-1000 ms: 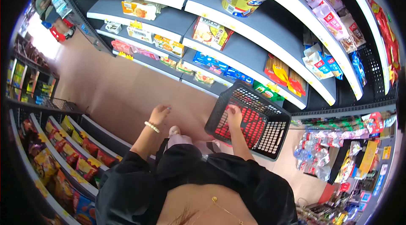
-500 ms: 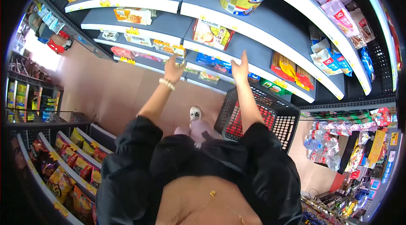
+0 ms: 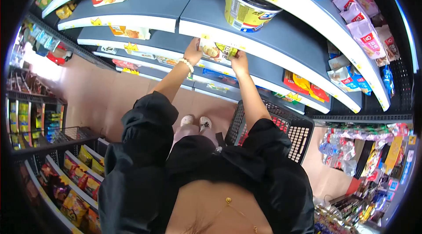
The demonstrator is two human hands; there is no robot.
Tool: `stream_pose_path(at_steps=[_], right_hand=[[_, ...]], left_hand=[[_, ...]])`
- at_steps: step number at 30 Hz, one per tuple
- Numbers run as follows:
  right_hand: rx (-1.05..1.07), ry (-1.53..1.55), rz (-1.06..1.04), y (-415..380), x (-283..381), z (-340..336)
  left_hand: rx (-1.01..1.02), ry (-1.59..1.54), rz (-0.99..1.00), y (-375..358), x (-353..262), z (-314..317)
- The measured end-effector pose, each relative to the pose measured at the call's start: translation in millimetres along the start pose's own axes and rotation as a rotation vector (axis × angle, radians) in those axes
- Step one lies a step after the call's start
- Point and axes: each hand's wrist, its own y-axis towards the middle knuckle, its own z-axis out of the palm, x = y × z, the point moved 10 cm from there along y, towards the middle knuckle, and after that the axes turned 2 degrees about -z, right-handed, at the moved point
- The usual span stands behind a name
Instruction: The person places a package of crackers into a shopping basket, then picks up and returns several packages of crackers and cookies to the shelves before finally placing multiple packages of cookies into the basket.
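Observation:
Both of my hands reach onto a middle shelf, one at each side of a red and white food package [image 3: 215, 52]. My left hand [image 3: 192, 53], with a beaded bracelet at the wrist, is at the package's left end, its fingertips partly under the shelf edge above. At the right end, my right hand [image 3: 239, 63] has its thumb and fingers closed on the package's edge. The upper part of the package is hidden by the shelf above. A large yellow-green tub [image 3: 247, 12] stands on that upper shelf.
A black shopping basket [image 3: 295, 135] is below my right forearm. Red and yellow packs [image 3: 305, 85] lie further right on the shelf. Snack bags [image 3: 77, 205] fill racks at the lower left. Bottles [image 3: 336, 148] stand at the right. My shoes [image 3: 205, 122] are on the floor.
My hands have moved up and forward from in front of the shelves to the package's two ends. The view has shifted closer to the shelves, and both shoes now show.

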Motion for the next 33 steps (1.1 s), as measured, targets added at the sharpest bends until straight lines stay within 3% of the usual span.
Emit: stream_pose_path(at_steps=[6,10,14,17,19,25,32,33], right_hand=[[-0.073,0.027,-0.02,-13.9,21.5,-3.3],[-0.1,0.143,0.039,-47.5,69.2,1.5],[-0.24,0.042,0.207,-101.4,81.9,-2.4],[-0.243,0.017,0.222,-147.1,73.8,-8.2],[-0.293,0.01,0.239,-179.3,73.8,-19.0],[-0.412,-0.207,0.324,-253.7,73.4,-66.9],[-0.709,-0.383,0.384,-332.9,44.4,-144.6],[-0.78,-0.284,0.383,-346.3,34.3,-156.8]], left_hand=[[0.007,-0.207,0.055,-5.7,-6.0,-15.2],[0.147,-0.249,0.142,-20.7,-41.1,-34.0],[0.24,-0.413,-0.116,-61.3,-45.8,-48.8],[0.306,-0.351,-0.1,-94.3,-35.9,-43.8],[0.392,-0.317,-0.053,-112.7,-28.0,-30.9],[0.633,-0.504,-0.202,-168.9,-10.3,29.3],[0.909,-0.293,-0.133,-215.7,-2.9,126.8],[0.944,-0.32,-0.128,-223.7,-5.1,142.1]])
